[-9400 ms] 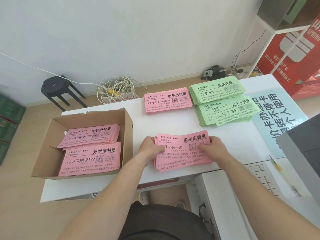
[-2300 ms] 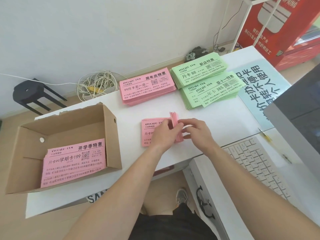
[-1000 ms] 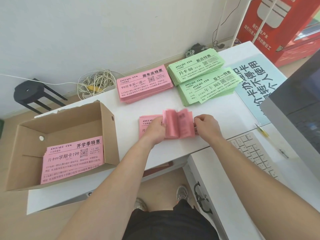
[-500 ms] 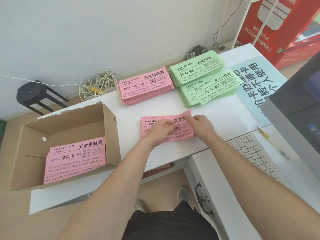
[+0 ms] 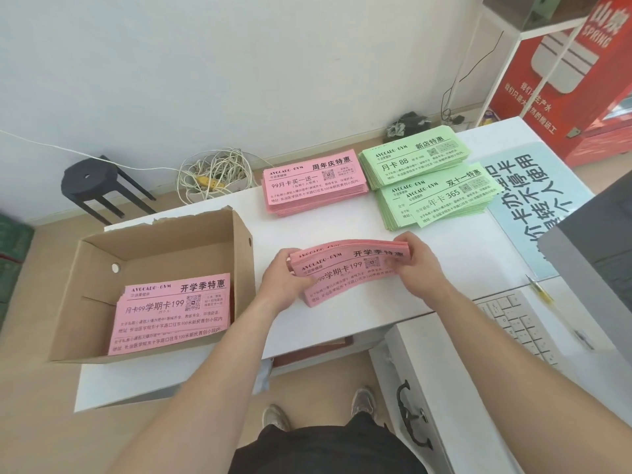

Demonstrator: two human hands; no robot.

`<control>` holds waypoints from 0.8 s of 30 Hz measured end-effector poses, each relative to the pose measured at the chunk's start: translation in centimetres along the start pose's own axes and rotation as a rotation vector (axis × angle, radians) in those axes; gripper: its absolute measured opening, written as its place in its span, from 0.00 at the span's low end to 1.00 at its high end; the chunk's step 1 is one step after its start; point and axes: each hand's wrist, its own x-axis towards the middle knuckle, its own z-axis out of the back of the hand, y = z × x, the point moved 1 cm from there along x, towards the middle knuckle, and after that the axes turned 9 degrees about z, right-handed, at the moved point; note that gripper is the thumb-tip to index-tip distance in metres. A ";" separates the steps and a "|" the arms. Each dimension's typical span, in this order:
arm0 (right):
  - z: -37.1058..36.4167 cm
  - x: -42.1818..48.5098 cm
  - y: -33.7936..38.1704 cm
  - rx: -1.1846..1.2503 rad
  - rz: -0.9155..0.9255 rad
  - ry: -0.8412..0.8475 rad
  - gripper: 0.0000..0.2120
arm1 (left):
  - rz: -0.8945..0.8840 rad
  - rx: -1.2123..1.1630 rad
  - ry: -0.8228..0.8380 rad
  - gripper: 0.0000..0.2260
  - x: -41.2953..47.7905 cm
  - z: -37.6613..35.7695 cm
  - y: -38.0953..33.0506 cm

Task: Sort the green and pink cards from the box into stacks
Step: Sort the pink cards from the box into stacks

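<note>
Pink cards [image 5: 345, 273], bowed upward in a bundle at the front of the white table [image 5: 342, 227], right of the cardboard box [image 5: 241, 244]. Grips the left end with left hand [image 5: 284, 278], fingers curled round it. Pinches the right end with right hand [image 5: 419, 260], thumb in front, fingers together behind.

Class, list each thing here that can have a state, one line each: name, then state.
Box: open, cards flat inside.
Bundle: bowed, held at both ends.
Left hand: gripping bundle.
Right hand: gripping bundle.
Pink stack: flat, tidy.
Rear green stack: tidy.
Front green stack: ragged.
</note>
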 end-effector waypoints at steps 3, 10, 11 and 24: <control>-0.7 0.5 0.9 0.102 0.032 -0.017 0.11 | -0.060 -0.189 -0.103 0.16 -0.4 0.6 -0.1; -4.0 0.9 0.9 0.107 0.024 -0.023 0.11 | 0.017 -0.331 -0.146 0.20 0.2 -1.7 0.4; -4.2 1.0 1.0 0.097 0.020 -0.037 0.10 | 0.021 -0.318 -0.156 0.18 0.2 -1.9 0.3; -5.3 9.0 3.3 -0.218 -0.098 -0.149 0.24 | 0.089 -0.058 -0.326 0.15 6.3 -0.9 -2.9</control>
